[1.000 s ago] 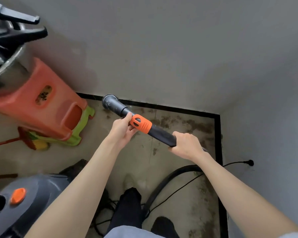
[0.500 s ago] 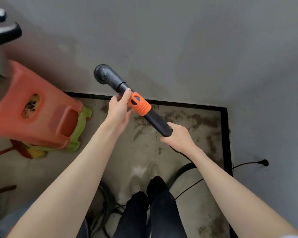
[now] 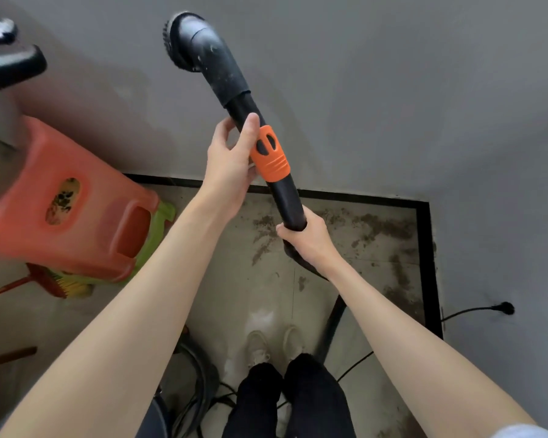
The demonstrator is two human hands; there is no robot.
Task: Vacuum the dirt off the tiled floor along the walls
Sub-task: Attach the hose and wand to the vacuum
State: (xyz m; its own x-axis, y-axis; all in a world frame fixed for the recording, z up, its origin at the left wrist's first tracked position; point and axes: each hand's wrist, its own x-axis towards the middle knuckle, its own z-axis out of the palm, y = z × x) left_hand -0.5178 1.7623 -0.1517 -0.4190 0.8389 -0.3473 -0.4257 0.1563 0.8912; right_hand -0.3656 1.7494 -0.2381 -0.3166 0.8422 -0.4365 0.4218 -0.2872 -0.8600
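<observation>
Both bare forearms reach forward and upward from the bottom corners, converging toward the middle. The left hand (image 3: 231, 159) is raised higher, wrist nearly straight, thumb lying along the wand (image 3: 285, 197) and the fingers wrapped loosely round it from the left. The right hand (image 3: 307, 238) sits lower, back of the hand facing up, fingers curled tightly round the wand's lower end. Below, two dark-trousered legs (image 3: 285, 399) stand close together with light shoes (image 3: 276, 343) side by side.
</observation>
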